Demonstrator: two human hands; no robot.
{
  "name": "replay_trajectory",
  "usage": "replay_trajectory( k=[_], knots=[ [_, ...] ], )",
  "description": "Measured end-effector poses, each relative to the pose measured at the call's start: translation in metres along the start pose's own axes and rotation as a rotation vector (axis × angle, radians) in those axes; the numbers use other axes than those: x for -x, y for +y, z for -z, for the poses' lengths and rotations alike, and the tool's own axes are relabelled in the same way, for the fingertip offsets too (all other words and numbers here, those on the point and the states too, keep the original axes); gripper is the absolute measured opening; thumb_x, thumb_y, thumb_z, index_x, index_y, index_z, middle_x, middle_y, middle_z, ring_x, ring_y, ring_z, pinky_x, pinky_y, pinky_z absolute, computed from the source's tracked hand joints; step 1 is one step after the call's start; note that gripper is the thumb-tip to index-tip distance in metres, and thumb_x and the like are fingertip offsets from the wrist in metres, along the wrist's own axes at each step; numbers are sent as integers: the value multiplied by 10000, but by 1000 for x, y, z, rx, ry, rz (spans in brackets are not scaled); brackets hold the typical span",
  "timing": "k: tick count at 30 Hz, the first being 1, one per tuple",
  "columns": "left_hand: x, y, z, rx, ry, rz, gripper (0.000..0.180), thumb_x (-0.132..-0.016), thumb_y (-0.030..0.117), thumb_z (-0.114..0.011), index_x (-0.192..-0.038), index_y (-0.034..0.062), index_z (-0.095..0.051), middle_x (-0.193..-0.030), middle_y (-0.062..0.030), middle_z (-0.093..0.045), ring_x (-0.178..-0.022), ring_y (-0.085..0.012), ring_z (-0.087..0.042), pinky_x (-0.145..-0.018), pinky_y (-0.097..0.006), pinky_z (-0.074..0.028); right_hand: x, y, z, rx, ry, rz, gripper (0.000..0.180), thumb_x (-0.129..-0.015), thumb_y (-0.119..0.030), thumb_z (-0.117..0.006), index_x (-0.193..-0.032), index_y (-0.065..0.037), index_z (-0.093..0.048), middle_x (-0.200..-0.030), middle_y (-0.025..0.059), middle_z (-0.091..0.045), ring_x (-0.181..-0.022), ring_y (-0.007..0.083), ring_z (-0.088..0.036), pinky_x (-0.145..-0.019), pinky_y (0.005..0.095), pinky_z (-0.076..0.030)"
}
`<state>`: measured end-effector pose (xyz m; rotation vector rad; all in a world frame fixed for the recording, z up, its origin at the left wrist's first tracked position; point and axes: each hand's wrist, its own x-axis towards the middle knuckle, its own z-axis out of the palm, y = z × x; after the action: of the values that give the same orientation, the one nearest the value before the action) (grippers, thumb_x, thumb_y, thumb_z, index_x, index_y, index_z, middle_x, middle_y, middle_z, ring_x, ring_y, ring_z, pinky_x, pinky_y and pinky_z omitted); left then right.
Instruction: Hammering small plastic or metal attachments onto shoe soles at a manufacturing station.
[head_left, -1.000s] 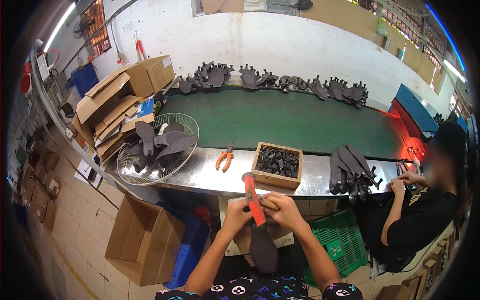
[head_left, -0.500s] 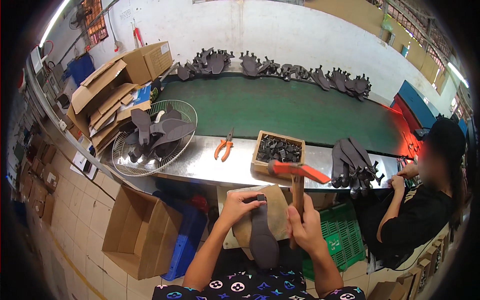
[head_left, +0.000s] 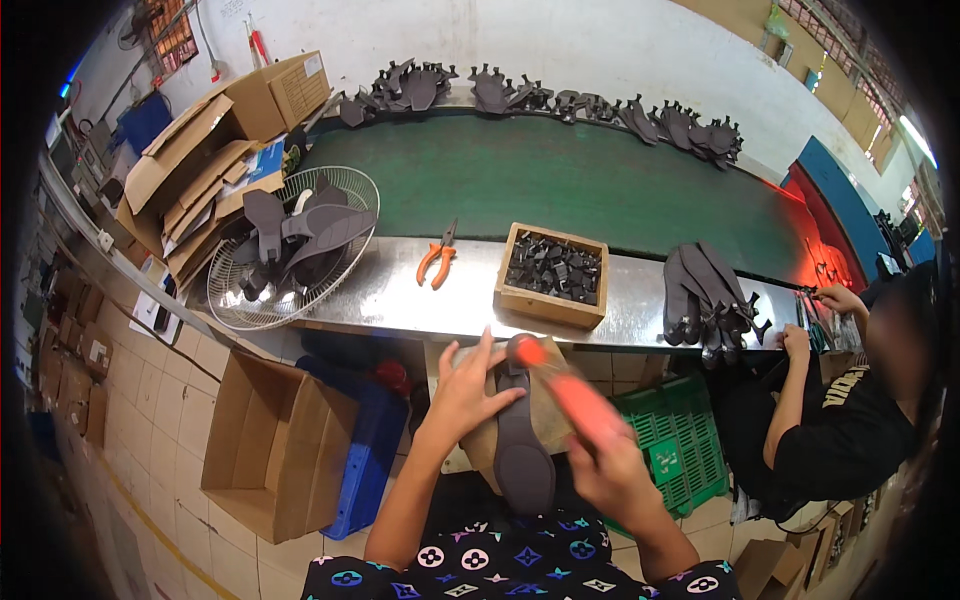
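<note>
A dark grey high-heel shoe sole [head_left: 525, 470] lies lengthwise in front of me on a tan board [head_left: 480, 450]. My left hand [head_left: 462, 395] rests at the sole's far end, its fingers stretched apart and its thumb against the sole's side. In my right hand [head_left: 612, 475] is a hammer [head_left: 572, 392] with an orange-red head, blurred by motion. The round striking face is over the far end of the sole and covers whatever is beneath it. Beyond, a wooden box [head_left: 550, 310] holds many small black pieces.
Orange-handled pliers [head_left: 437, 262] lie on the metal ledge. A wire basket [head_left: 335, 275] of soles is at left, more soles [head_left: 705, 290] at right. Behind runs a green conveyor belt [head_left: 480, 165]. A cardboard box [head_left: 275, 450] and a green crate [head_left: 680, 450] flank me; a co-worker [head_left: 840, 420] sits at right.
The hammer has come down from upright to the sole's far end. My left fingers, earlier pinching a small black piece there, have spread apart. The view has tilted slightly downward.
</note>
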<state>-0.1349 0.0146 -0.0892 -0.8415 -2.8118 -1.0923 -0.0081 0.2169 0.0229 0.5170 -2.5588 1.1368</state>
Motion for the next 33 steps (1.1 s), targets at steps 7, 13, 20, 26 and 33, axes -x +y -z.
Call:
replay_trajectory(
  k=[7, 13, 20, 26, 33],
  knots=[
    [1, -3, 1, -87, -54, 86, 971, -830, 509, -774, -1576, 57, -349, -1437, -10, -627, -1477, -272, -407, -1212, -633, -61, -16, -22, 21, -242, 108, -123, 387, -969, -75, -629, -1323, 63, -552, -989, 187, -702, -788, 337, -706, -707, 375, -568],
    [0, -1, -1, -12, 97, -49, 424, -824, 393, -771, -1201, 201, -737, -1228, -7, -716, -1470, -318, -424, -1193, -702, 17, 6, 10, -7, -19, -55, -126, 428, -907, 15, -638, -1320, 61, -536, -1215, 274, -657, -819, 431, -714, -642, 444, -589],
    [48, 59, 29, 592, -98, -121, 176, -876, 155, -766, -978, 14, -738, -877, -116, -709, -774, -245, -673, -679, -333, -474, 0, 45, -5, 192, -38, -28, 554, -890, -35, -691, -1410, 31, -512, -1084, 224, -680, -824, 394, -705, -673, 422, -582],
    [89, 99, 44, 987, -280, 157, 221, -980, 164, -696, -936, -53, -704, -709, -49, -514, -670, -91, -480, -603, -305, -373, -7, 53, -35, 212, -272, 83, 389, -935, -145, -681, -1298, -12, -634, -1161, 146, -680, -1040, 331, -660, -908, 424, -520],
    [95, 112, 55, 1214, -473, 178, 206, -974, 135, -678, -1074, -20, -768, -1095, -126, -752, -1030, -207, -688, -921, -314, -504, 10, 38, -12, -899, -443, 16, 290, -918, -166, -728, -1139, 21, -715, -1120, 173, -700, -1039, 327, -649, -930, 399, -499]
  ],
)
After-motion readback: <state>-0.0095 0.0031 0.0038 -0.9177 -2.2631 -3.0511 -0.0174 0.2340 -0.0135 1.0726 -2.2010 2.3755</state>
